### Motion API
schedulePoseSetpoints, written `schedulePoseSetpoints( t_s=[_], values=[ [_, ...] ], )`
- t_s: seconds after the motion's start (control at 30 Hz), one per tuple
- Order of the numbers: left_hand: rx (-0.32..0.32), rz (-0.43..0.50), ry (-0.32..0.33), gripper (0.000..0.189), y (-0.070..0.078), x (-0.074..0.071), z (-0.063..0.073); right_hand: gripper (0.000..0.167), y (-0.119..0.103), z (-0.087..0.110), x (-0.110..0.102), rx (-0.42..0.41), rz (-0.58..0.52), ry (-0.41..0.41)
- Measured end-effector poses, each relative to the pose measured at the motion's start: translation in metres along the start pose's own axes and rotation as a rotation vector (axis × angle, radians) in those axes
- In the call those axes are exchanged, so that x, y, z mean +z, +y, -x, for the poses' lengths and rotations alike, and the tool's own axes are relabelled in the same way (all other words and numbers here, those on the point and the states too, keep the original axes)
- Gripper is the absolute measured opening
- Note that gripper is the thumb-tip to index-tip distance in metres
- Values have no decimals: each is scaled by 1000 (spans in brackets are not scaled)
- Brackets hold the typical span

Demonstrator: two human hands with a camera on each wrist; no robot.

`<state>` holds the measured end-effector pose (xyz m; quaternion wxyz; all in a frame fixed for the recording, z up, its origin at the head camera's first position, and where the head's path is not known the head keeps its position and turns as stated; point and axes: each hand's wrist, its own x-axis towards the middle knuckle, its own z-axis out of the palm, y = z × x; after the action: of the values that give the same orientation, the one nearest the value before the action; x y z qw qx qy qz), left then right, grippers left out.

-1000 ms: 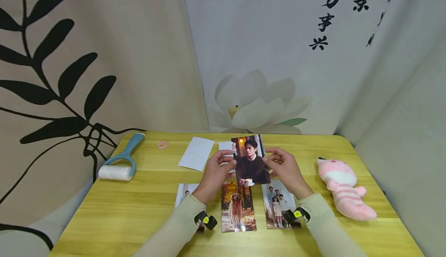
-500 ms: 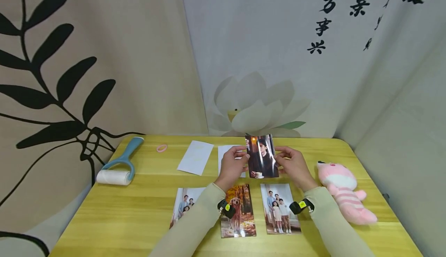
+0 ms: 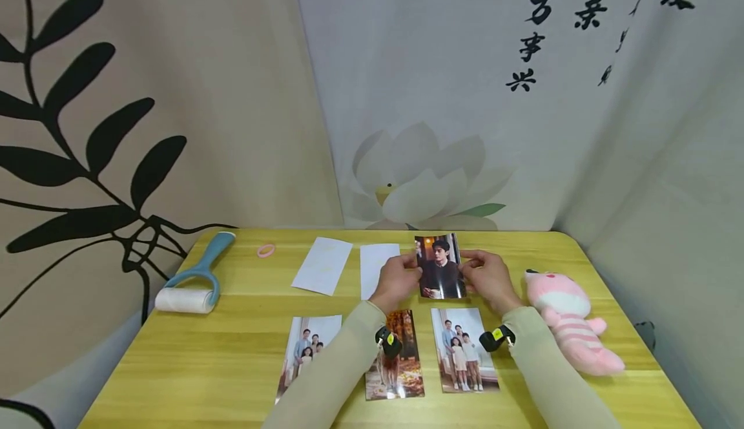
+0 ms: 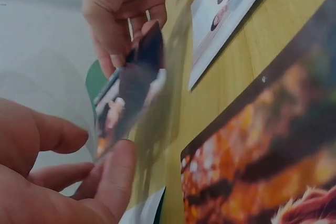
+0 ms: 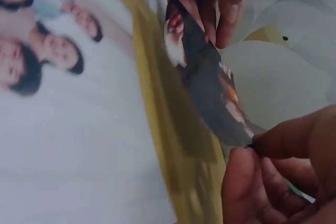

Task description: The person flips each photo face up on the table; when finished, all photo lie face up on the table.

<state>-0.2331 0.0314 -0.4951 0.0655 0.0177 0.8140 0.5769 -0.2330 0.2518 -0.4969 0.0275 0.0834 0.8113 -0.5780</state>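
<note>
A glossy photo (image 3: pixel 440 267) of a person in a dark sweater is held near the table's far side, close over the wood. My left hand (image 3: pixel 399 280) pinches its left edge, and my right hand (image 3: pixel 489 280) pinches the right edge between thumb and fingers. In the left wrist view the photo (image 4: pixel 134 85) is seen edge-on, stretched between both hands. Nearer me lie a dog photo (image 3: pixel 401 380), partly hidden by my left sleeve, and a family photo (image 3: pixel 466 351) to its right. Another family photo (image 3: pixel 308 351) lies at the left, also partly covered by that sleeve.
Two white cards, one at the left (image 3: pixel 322 265) and one by my left hand (image 3: pixel 372 264), lie toward the back. A pink ring (image 3: pixel 265 250) and a blue-handled lint roller (image 3: pixel 197 280) are farther left. A pink plush toy (image 3: pixel 572 325) lies at the right. Curtains hang behind the table.
Both hands have carried the held photo to the right and lowered it toward the table. The white card beside the left hand and the left family photo show more now.
</note>
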Motion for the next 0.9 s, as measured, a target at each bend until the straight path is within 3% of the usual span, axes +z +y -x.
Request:
schedulePoseSetpoints(
  t_s=[0.17,0.27,0.63,0.77,0.9],
  values=[
    [-7,-117,-33,45,-1,2,2,40,6,-7,2,10,120,-4],
    [-9,-128,-40,47,0,3,3,40,9,-8,1,15,166,-16],
    [-28,-31,-71,48,2,-4,2,41,7,-12,1,-13,276,-6],
    [-17,67,-93,45,-1,-13,1,43,-1,-11,4,-72,355,23],
    [-1,159,-109,43,-8,-25,0,44,-11,-10,12,-113,365,30]
  ],
)
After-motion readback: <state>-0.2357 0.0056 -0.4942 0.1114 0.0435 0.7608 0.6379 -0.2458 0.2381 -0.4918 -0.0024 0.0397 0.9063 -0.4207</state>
